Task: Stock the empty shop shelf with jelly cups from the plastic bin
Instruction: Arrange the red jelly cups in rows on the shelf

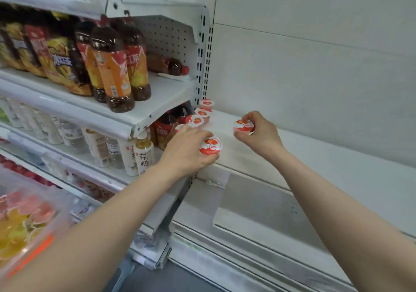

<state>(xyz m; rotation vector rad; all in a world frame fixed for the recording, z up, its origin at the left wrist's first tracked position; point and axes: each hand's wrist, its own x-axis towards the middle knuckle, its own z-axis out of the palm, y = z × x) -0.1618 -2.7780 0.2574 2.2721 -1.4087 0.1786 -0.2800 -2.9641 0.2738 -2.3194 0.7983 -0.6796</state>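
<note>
On the white shelf (315,154) a row of several red-lidded jelly cups (203,111) runs along its left end toward the back. My left hand (186,152) grips another red-lidded jelly cup (211,146) at the shelf's front left corner. Further right, my right hand (258,132) pinches a jelly cup (243,126) just above or on the shelf surface. The clear plastic bin (33,224) at the lower left holds several pink and yellow jelly cups.
To the left, neighbouring shelves carry iced-tea bottles (112,66) above and pale tea bottles (141,156) below. A perforated upright post (203,55) separates the two shelf units. A lower white shelf (270,224) runs below my arms.
</note>
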